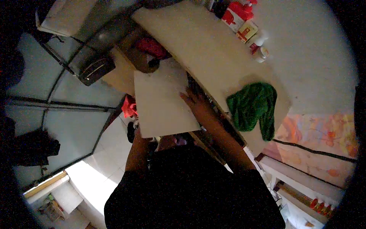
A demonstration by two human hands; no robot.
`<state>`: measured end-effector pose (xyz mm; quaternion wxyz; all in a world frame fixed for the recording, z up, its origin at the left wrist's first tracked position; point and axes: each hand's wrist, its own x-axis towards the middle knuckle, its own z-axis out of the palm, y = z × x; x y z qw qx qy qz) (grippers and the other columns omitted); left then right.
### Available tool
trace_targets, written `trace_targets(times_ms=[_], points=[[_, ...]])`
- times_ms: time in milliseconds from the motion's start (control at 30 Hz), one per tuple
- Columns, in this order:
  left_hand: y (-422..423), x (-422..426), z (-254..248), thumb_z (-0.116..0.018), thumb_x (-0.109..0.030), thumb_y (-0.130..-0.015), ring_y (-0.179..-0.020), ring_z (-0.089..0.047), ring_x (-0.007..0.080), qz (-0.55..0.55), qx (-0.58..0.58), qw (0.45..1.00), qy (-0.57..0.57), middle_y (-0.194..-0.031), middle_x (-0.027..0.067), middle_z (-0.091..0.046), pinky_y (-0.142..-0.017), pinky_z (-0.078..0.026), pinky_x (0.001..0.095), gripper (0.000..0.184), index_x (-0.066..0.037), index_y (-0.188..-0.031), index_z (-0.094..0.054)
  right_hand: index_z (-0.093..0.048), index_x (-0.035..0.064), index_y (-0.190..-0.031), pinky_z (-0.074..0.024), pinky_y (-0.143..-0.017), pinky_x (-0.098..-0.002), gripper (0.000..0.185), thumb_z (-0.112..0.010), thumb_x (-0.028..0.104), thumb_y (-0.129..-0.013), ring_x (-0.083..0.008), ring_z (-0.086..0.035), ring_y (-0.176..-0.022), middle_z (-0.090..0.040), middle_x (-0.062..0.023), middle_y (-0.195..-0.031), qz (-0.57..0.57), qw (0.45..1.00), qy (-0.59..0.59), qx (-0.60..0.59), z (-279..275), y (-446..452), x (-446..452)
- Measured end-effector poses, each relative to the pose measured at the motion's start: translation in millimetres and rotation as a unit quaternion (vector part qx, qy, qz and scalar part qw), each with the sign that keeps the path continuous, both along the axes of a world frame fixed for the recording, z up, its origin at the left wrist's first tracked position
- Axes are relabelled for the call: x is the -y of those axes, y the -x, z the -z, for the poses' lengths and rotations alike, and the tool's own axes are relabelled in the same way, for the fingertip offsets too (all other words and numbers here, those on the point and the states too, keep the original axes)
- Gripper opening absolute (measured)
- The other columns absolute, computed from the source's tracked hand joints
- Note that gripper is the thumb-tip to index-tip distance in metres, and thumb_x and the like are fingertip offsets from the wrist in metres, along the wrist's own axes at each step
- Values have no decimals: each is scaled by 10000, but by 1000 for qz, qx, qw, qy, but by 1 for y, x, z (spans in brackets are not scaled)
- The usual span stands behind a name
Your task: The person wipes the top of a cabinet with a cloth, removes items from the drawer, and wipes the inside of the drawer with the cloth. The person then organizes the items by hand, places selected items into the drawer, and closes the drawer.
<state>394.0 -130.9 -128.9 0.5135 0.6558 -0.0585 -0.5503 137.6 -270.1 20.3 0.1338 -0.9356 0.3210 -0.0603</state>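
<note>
1. Pale beige, flat rectangular board point(162, 103) lies in front of my torso, its broad face up toward my head view, beside the long edge of a light-brown tabletop point(206, 45).
2. My right hand point(195, 102) is at the board's right edge, fingers spread and unclenched, with the fingertips reaching over its face. I cannot tell how firmly they press.
3. My left hand point(137, 130) is at the board's lower left corner, mostly hidden from me; I cannot tell whether it is clenched on the board or only touching it.
4. Past the board's far edge I see a dark red item point(151, 47) in a shadowed space beside the tabletop. A bright red, crumpled piece of material point(129, 106) is just beside the board's left edge.
5. On the tabletop, to the right of my right hand, rests a rumpled dark green cloth point(254, 107).
6. Farther off, a yellow box point(247, 31) and a white, round-lidded jar point(261, 54) stand in a row near the tabletop's far side.
7. A dark case with a pale zip line point(97, 71) is well to the left.
</note>
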Motion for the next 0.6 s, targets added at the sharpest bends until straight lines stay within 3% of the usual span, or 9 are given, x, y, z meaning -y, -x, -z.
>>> trace_targets(times_ms=[33, 100, 200, 300, 400, 433, 500, 600], points=[[0, -3, -1, -530, -363, -1042, -1276, -583, 315, -1, 0, 1000, -1, -1392, 146, -613, -1069, -459, 476, 554, 6, -1455, -507, -441, 206, -1553, -330, -1237, -482, 622, -540, 101, -947, -401, -333, -1501, -352, -102, -1652, 47, 993, -107, 23, -14, 4, -1], [-1, -9, 0, -527, -370, -1043, -1273, -584, 316, -4, -2, 1000, -3, -1391, 146, -613, -1065, -461, 474, 557, 6, -1453, -509, -423, 210, -1563, -289, -1257, -486, 620, -519, 100, -961, -411, -301, -1518, -314, -112, -1672, 92, 972, -212, 46, -31, 8, -1], [0, -18, 2, -522, -379, -1043, -1269, -586, 316, -5, -2, 1000, -8, -1390, 145, -613, -1058, -464, 471, 561, 6, -1451, -511, -412, 220, -1572, -225, -1281, -467, 582, -485, 110, -1005, -379, -252, -1551, -289, -126, -1684, 130, 952, -271, 55, -33, 30, -12], [-1, -27, 3, -517, -389, -1043, -1264, -587, 316, -14, -5, 1000, -14, -1389, 145, -614, -1051, -467, 468, 566, 6, -1449, -514, -418, 217, -1572, -231, -1276, -457, 537, -458, 125, -1044, -352, -231, -1564, -266, -126, -1695, 76, 976, -198, 52, -28, 61, -24], [-2, -39, 3, -513, -399, -1043, -1260, -589, 317, -16, -1, 1000, -20, -1387, 144, -614, -1044, -470, 465, 571, 5, -1447, -516, -451, 179, -1550, -219, -1278, -432, 483, -453, 179, -1067, -302, -214, -1576, -250, -120, -1703, 157, 910, -358, 137, -57, 63, -26], [-2, -38, 4, -511, -402, -1044, -1258, -589, 317, -18, -3, 1000, -20, -1387, 144, -614, -1041, -471, 464, 573, 5, -1446, -517, -451, 156, -1548, -249, -1265, -434, 475, -444, 204, -1076, -306, -270, -1555, -283, -129, -1689, 125, 956, -252, 88, -46, 73, -32], [-4, -43, 8, -508, -409, -1044, -1255, -590, 317, -13, 0, 1000, -23, -1386, 144, -614, -1037, -473, 462, 577, 5, -1445, -518, -451, 134, -1546, -279, -1252, -436, 471, -435, 230, -1085, -311, -327, -1533, -316, -139, -1676, 96, 985, -142, 37, -11, 101, -48], [-6, -43, 8, -503, -419, -1044, -1250, -592, 318, -11, 3, 1000, -21, -1385, 143, -615, -1030, -476, 459, 582, 5, -1443, -521, -442, 102, -1546, -394, -1179, -436, 481, -458, 251, -1088, -344, -494, -1417, -477, -153, -1577, 214, 936, -278, -21, 20, 133, -73]])
